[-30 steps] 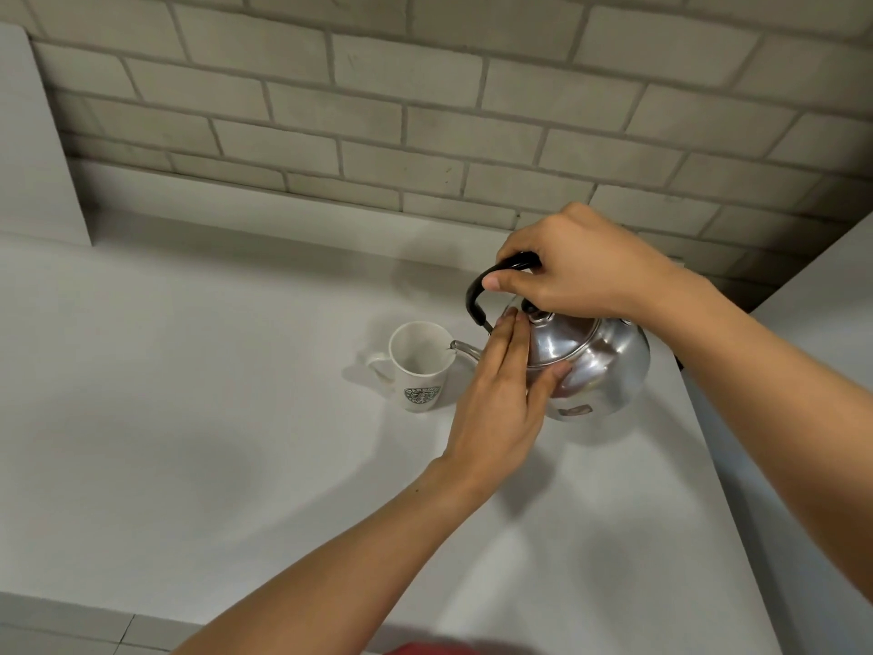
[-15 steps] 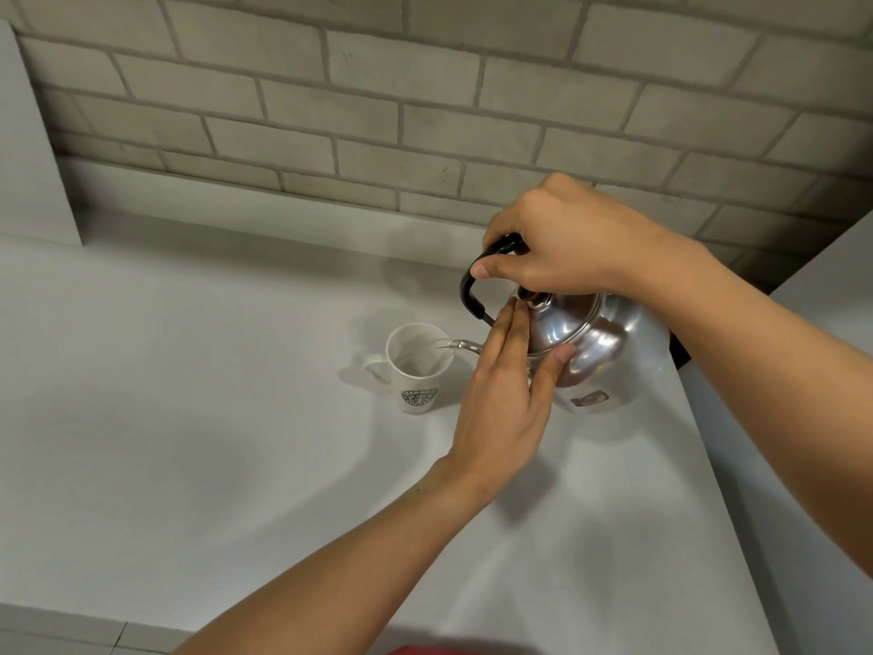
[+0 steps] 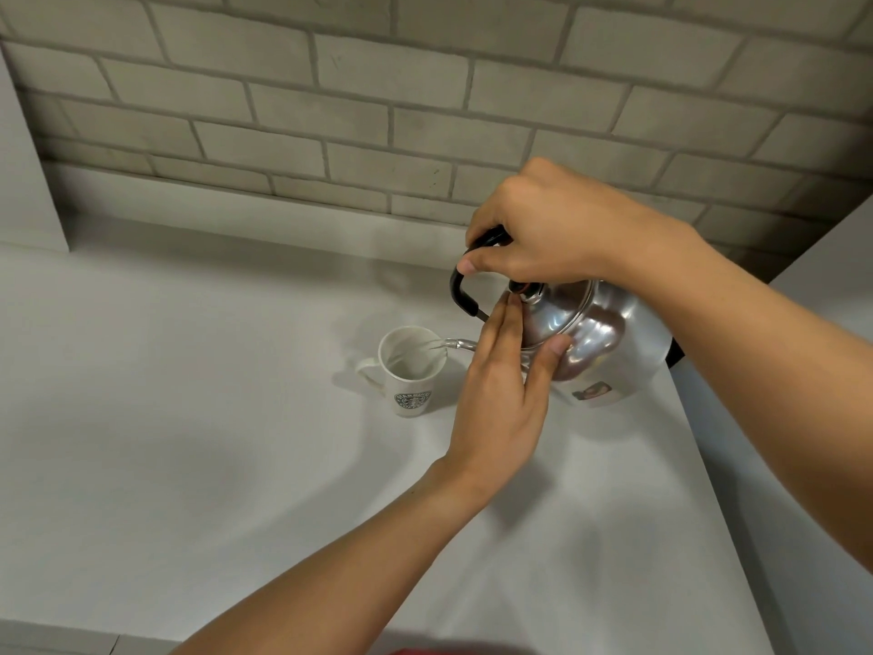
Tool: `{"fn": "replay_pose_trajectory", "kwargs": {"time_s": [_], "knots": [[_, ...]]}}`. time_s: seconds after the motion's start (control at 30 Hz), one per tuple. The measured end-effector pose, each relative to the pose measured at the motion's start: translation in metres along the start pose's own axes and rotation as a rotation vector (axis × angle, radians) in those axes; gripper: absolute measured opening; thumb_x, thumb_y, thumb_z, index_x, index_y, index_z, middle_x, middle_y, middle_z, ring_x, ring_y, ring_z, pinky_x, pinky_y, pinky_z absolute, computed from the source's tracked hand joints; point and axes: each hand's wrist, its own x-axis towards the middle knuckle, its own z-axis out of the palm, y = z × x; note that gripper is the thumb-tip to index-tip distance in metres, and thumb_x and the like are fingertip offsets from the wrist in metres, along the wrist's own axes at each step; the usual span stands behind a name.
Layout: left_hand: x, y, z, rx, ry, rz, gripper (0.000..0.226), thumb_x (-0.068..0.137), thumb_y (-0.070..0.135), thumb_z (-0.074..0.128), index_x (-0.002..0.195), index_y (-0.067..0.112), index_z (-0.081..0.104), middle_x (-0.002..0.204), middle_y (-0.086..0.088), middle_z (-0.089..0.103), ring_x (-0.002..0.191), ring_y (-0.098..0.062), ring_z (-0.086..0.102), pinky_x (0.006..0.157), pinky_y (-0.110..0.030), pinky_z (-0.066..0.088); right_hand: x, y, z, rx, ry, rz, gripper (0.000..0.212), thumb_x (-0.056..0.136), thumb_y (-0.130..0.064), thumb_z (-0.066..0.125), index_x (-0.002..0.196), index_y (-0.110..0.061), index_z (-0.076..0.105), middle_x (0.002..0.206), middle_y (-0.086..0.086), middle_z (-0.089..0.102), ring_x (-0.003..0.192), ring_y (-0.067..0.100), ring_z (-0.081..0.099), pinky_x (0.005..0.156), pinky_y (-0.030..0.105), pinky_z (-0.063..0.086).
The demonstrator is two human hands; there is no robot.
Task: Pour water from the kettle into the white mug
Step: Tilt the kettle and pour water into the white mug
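Note:
A shiny steel kettle (image 3: 600, 333) is lifted and tipped to the left, its thin spout over the rim of the white mug (image 3: 412, 371). Water streams from the spout into the mug. My right hand (image 3: 548, 238) grips the kettle's black handle from above. My left hand (image 3: 505, 394) lies flat against the kettle's lid, fingers extended near the knob and thumb on the body. The mug stands upright on the white counter (image 3: 189, 418), its handle to the left and a round green logo facing me.
A grey brick wall (image 3: 378, 111) rises behind the counter. A white panel (image 3: 23, 182) stands at the far left. The counter's right edge (image 3: 708, 465) drops off beside the kettle, with another white surface beyond it.
The kettle has risen and tipped further to the left. Water now flows into the mug. Both hands kept their hold and moved with it.

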Motion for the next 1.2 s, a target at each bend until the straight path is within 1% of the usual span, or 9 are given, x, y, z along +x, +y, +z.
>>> {"fn": "replay_pose_trajectory", "kwargs": {"time_s": [0.17,0.37,0.53,0.6,0.7,0.83,1.03,1.13,1.2], "knots": [[0.0,0.003,0.001,-0.013,0.011,0.0,0.067,0.106,0.05,0.046,0.161,0.016,0.031,0.166,0.001,0.036,0.151,-0.004,0.03,0.116,-0.005,0.02,0.001,-0.003,-0.005,-0.009,-0.038,0.019,0.033,0.093,-0.053,0.07,0.096,-0.023,0.083,0.079,0.003,0.076,0.08,0.028,0.068,0.071,0.043,0.059],[-0.001,0.002,0.002,-0.035,0.031,-0.01,0.067,0.106,0.049,0.047,0.161,0.015,0.031,0.167,-0.001,0.035,0.142,0.013,0.022,0.11,0.003,0.013,0.002,-0.008,-0.007,-0.008,-0.061,0.029,0.032,0.093,-0.052,0.071,0.092,-0.022,0.082,0.074,0.003,0.072,0.073,0.028,0.067,0.066,0.043,0.059],[-0.001,0.0,0.004,-0.051,0.031,-0.013,0.067,0.106,0.049,0.048,0.161,0.015,0.031,0.166,0.0,0.035,0.133,0.035,0.01,0.108,0.005,0.012,0.003,-0.011,-0.006,-0.04,-0.071,0.027,0.033,0.093,-0.051,0.071,0.093,-0.02,0.082,0.079,0.006,0.074,0.078,0.032,0.069,0.067,0.043,0.06],[-0.001,0.0,0.005,-0.067,0.033,-0.017,0.067,0.106,0.048,0.049,0.161,0.015,0.031,0.165,0.002,0.036,0.13,0.037,0.01,0.107,0.005,0.012,0.004,-0.012,-0.007,-0.051,-0.075,0.025,0.034,0.093,-0.051,0.071,0.093,-0.019,0.082,0.077,0.007,0.074,0.077,0.032,0.069,0.067,0.042,0.06],[-0.002,0.0,0.005,-0.071,0.048,-0.013,0.065,0.106,0.047,0.049,0.16,0.015,0.032,0.16,0.009,0.037,0.131,0.037,0.011,0.107,0.004,0.014,0.005,-0.014,-0.007,-0.071,-0.081,0.024,0.036,0.093,-0.051,0.071,0.091,-0.017,0.081,0.075,0.007,0.074,0.078,0.032,0.069,0.067,0.042,0.059],[-0.001,0.002,0.003,-0.078,0.059,-0.017,0.065,0.106,0.048,0.048,0.16,0.016,0.033,0.162,0.007,0.038,0.133,0.033,0.016,0.11,0.001,0.017,0.007,-0.015,-0.008,-0.075,-0.095,0.02,0.035,0.093,-0.051,0.071,0.089,-0.018,0.081,0.073,0.005,0.072,0.076,0.032,0.069,0.066,0.044,0.06],[0.001,0.005,0.001,-0.119,0.068,-0.02,0.064,0.105,0.049,0.048,0.159,0.017,0.035,0.162,0.004,0.043,0.148,0.001,0.033,0.117,-0.012,0.026,0.011,-0.017,-0.009,-0.087,-0.106,0.019,0.035,0.093,-0.051,0.071,0.088,-0.017,0.08,0.072,0.004,0.071,0.075,0.032,0.069,0.063,0.042,0.06],[0.001,0.004,0.0,-0.11,0.065,-0.02,0.066,0.105,0.052,0.046,0.16,0.018,0.035,0.162,0.004,0.042,0.149,0.0,0.033,0.118,-0.012,0.026,0.013,-0.017,-0.009,-0.088,-0.114,0.018,0.034,0.092,-0.051,0.071,0.088,-0.018,0.08,0.073,0.003,0.071,0.075,0.032,0.069,0.064,0.044,0.061],[0.002,0.004,0.0,-0.104,0.07,-0.024,0.066,0.104,0.053,0.046,0.16,0.018,0.035,0.162,0.005,0.041,0.146,0.008,0.031,0.114,-0.006,0.023,0.014,-0.017,-0.009,-0.092,-0.121,0.017,0.034,0.092,-0.051,0.071,0.088,-0.019,0.08,0.074,0.003,0.071,0.076,0.033,0.069,0.065,0.045,0.061]]}}
